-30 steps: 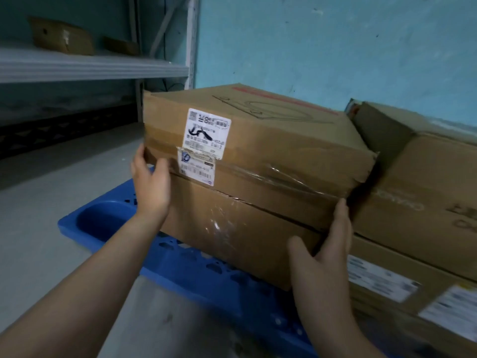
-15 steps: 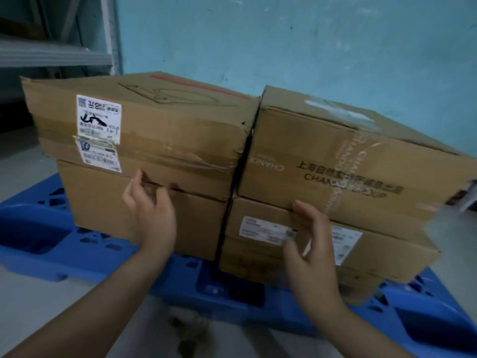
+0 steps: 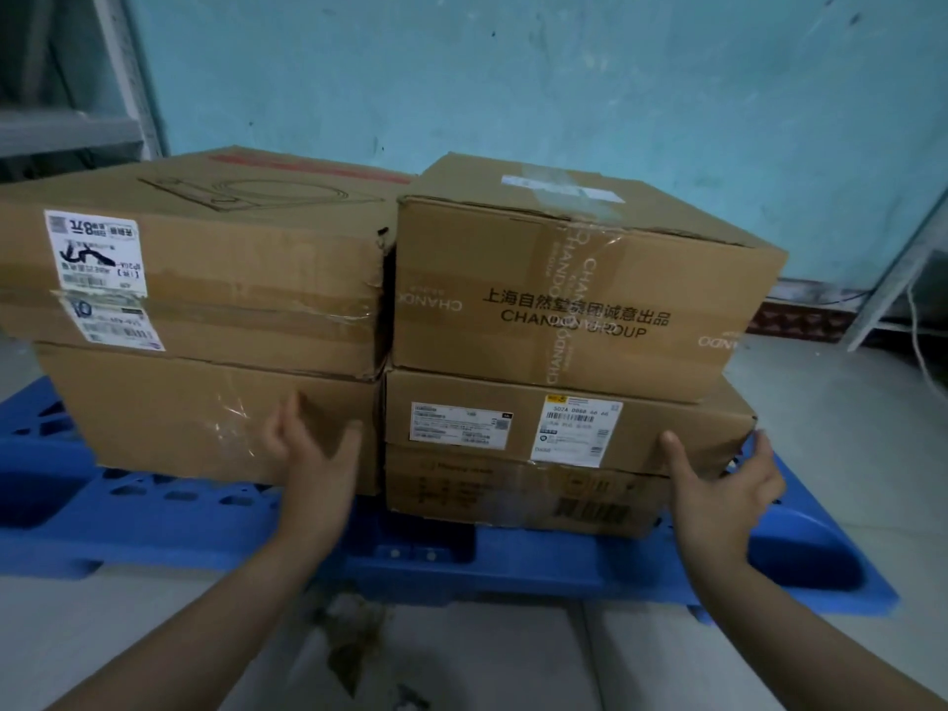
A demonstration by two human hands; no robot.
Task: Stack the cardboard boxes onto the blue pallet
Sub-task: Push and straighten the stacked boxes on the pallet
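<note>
Two stacks of cardboard boxes stand side by side on the blue pallet [image 3: 154, 520]. The left stack has a labelled top box [image 3: 215, 269] on a plain lower box [image 3: 169, 413]. In the right stack, a printed top box [image 3: 574, 295] rests on a flat labelled box [image 3: 461, 428], with another flat box [image 3: 513, 495] beneath. My left hand [image 3: 313, 454] is spread in front of the left lower box's right end. At the right stack's lower right corner, my right hand [image 3: 718, 490] has its fingers apart. Neither hand holds anything.
A turquoise wall [image 3: 513, 84] rises close behind the stacks. Part of a metal shelf rack [image 3: 66, 130] stands at the far left, and a white frame leg [image 3: 892, 284] with a cable leans at the far right. The concrete floor [image 3: 461, 659] in front is stained.
My view has swung right from the left stack to face both stacks. My hands left the top left box and now hover lower, my right hand at the right stack's corner.
</note>
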